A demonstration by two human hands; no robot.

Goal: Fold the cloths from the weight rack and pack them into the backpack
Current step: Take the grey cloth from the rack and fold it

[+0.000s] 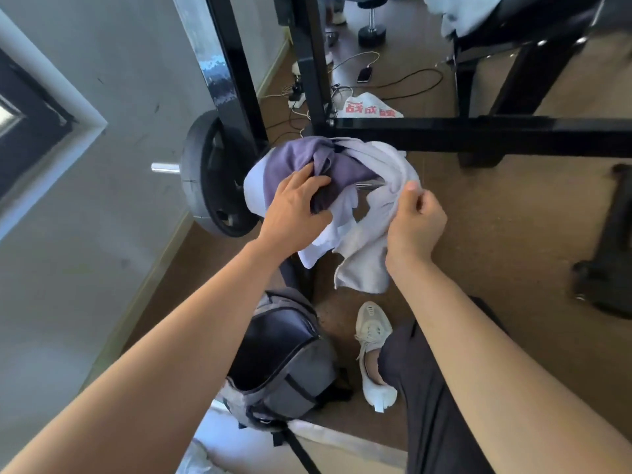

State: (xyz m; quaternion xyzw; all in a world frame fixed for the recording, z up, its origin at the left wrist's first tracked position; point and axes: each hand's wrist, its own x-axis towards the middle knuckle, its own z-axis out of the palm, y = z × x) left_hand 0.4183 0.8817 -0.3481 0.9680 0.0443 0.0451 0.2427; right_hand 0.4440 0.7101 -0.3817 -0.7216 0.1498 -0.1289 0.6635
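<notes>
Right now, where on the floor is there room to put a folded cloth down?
Bare brown floor lies right of the right hand, between the black rack bar and the dark frame. It is crowded below: the open backpack and the shoe. Cables clutter the floor behind the bar.

Layout, taken from the two grips. Bunched purple and white cloths (328,172) lie draped over the steel barbell bar (367,185), between both hands. Left hand (294,213) on the purple part, left of the right hand (415,224), which pinches the pale grey towel (366,254) hanging below. Round black weight plate (208,176) left of the left grip. Black steel rack crossbar (478,133) behind the grips. Open grey fabric backpack (284,364) on the floor below them, nearer the person; white laced sneaker (372,333) just right of it.
</notes>
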